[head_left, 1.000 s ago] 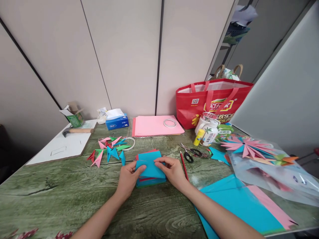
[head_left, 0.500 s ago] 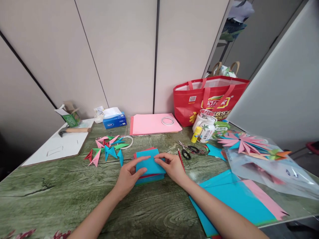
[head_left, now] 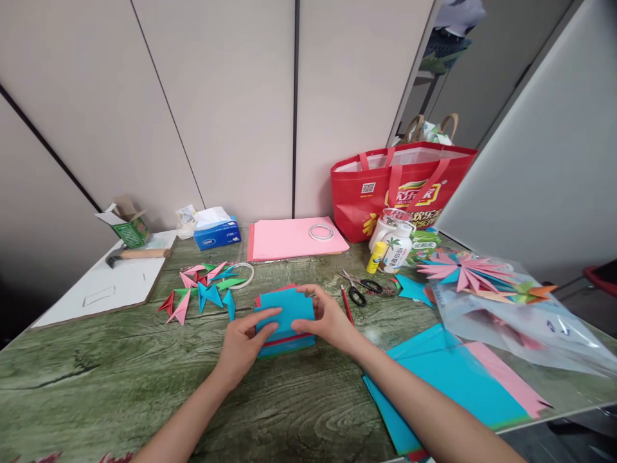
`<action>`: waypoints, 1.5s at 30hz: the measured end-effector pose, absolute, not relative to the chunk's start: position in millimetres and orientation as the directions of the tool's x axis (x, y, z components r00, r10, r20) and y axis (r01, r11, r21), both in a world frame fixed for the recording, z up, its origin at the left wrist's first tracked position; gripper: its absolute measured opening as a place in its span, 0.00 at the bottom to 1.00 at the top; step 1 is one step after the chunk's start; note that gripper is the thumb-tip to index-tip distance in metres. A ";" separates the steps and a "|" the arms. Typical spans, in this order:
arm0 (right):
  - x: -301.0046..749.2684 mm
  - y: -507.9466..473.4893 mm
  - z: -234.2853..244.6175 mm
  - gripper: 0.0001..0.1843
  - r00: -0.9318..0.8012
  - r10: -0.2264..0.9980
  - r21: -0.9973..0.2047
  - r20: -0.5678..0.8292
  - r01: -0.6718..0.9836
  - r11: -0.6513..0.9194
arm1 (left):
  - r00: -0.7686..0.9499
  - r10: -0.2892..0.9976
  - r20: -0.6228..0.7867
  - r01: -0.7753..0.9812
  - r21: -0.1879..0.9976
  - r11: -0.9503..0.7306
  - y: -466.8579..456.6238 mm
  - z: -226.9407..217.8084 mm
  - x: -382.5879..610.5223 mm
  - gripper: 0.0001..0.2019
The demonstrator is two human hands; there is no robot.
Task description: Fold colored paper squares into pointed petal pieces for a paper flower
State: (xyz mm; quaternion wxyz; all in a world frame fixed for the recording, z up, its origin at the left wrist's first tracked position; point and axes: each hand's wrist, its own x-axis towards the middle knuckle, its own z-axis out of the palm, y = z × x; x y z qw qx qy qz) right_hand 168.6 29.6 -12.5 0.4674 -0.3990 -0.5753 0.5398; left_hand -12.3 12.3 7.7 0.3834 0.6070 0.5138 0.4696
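A square piece of blue paper (head_left: 289,308) lies over a small stack of red and blue paper (head_left: 286,347) in front of me. My left hand (head_left: 245,341) grips its left side, thumb and forefinger spread over the surface. At the right side, my right hand (head_left: 328,318) holds the same paper, its forefinger near the top corner and its thumb lower down. The fingertips behind the sheet are hidden. To the left lie several folded paper pieces (head_left: 209,296) in pink, blue, green and red, next to a roll of tape (head_left: 249,275).
Scissors (head_left: 359,287) and a red pencil (head_left: 346,304) lie to the right, below a glue stick (head_left: 376,257). Large blue sheets (head_left: 448,379) sit under my right forearm. A red bag (head_left: 351,199), pink sheets (head_left: 284,238), a tissue box (head_left: 217,233) and a hammer (head_left: 139,254) are farther back.
My right hand's fingers have spread from a pinch at the paper's upper right to a wider hold along its right side. The left hand stays on the left side.
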 end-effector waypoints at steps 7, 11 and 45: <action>163.5 30.2 -18.6 0.23 -0.230 0.973 -0.987 0.013 -0.162 -0.025 | 0.032 0.984 0.175 0.274 0.945 -0.177 12.9 0.6 -14.0 0.10; 161.6 30.8 -20.6 0.24 -0.208 0.978 -0.979 0.012 -0.203 -0.031 | 0.024 0.993 0.116 0.204 0.972 -0.119 13.7 -4.4 -13.6 0.11; 158.5 20.4 -16.5 0.24 -0.239 0.971 -0.996 0.025 0.076 0.044 | 0.055 0.995 0.085 0.242 0.966 -0.096 9.9 -4.6 -12.0 0.17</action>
